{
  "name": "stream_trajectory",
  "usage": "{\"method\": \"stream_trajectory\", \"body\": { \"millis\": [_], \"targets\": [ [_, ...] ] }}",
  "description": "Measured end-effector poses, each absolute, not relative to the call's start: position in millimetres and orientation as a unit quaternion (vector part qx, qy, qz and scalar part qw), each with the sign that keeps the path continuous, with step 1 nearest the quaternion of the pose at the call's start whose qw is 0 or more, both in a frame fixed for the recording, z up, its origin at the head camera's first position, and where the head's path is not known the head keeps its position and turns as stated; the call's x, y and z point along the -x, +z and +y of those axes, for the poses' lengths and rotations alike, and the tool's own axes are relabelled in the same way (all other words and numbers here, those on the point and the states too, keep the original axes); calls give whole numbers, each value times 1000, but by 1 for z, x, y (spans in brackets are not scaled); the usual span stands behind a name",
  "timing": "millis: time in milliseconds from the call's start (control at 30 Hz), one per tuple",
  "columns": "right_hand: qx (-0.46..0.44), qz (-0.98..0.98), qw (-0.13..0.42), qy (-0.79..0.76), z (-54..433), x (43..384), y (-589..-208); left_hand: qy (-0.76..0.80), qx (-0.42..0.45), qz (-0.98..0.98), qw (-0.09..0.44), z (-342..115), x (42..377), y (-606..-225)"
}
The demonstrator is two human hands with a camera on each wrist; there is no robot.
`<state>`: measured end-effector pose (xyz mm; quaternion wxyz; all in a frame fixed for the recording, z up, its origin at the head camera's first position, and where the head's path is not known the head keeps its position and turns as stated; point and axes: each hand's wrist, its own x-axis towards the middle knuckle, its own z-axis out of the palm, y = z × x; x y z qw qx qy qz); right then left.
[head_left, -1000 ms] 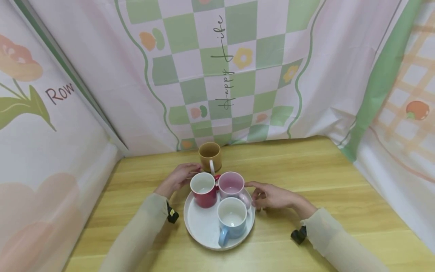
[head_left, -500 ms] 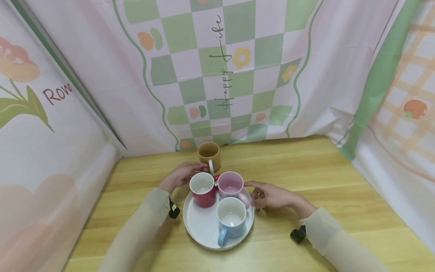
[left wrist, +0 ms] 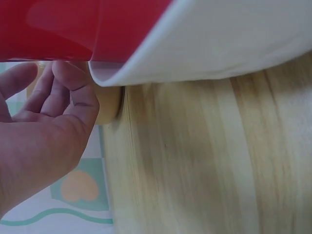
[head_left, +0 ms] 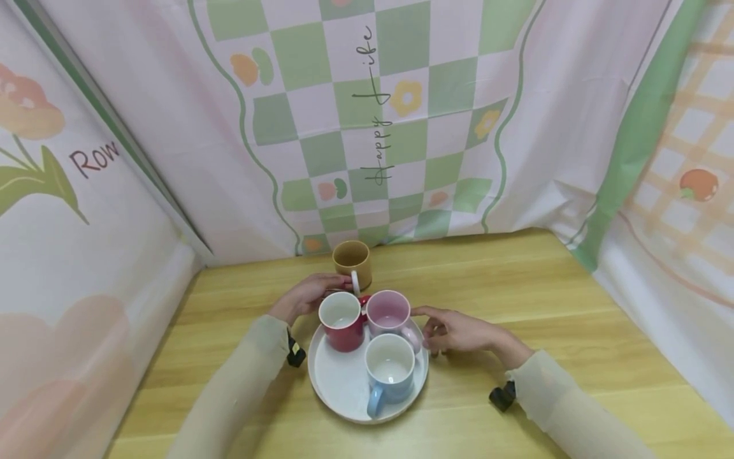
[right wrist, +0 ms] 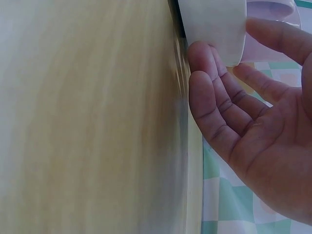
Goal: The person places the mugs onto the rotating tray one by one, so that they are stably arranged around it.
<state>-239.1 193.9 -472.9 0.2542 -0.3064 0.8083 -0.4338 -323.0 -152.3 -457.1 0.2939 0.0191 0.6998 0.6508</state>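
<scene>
My left hand (head_left: 309, 294) reaches behind the red mug (head_left: 344, 335), its fingertips right at the white handle of the brown mug (head_left: 360, 278). In the left wrist view the fingers (left wrist: 70, 75) are loosely bent, tips partly hidden by the red mug (left wrist: 53, 29). My right hand (head_left: 461, 331) rests beside the round white tray (head_left: 335, 386); the right wrist view shows thumb and bent fingers (right wrist: 202, 92) at the tray's outer wall (right wrist: 214, 24). On the tray stand the red mug, a pink mug (head_left: 390, 305) and a light blue mug (head_left: 395, 387), all upright.
The brown mug stands on the wooden table (head_left: 487, 280) behind the tray, close to the green-and-white checked cloth (head_left: 401, 153) hanging at the back. Printed cloths (head_left: 682, 210) also hang at left and right.
My left hand has moved right behind the red mug, bringing its fingertips to the brown mug's handle. The right hand, tray and mugs stay where they were.
</scene>
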Motion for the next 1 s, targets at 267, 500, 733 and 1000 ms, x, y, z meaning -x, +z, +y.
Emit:
{"method": "stream_trajectory", "body": {
  "millis": [267, 500, 733, 1000],
  "targets": [
    [303, 810, 252, -435, 194, 238, -474, 644, -49, 705, 293, -154, 322, -461],
    [302, 809, 257, -434, 195, 239, -476, 641, -52, 707, 293, -154, 322, -463],
    [300, 812, 259, -430, 195, 240, -476, 635, -42, 718, 282, -155, 320, -462],
    [299, 810, 258, -434, 195, 239, -473, 637, -21, 721, 272, -162, 321, -461]
  ]
}}
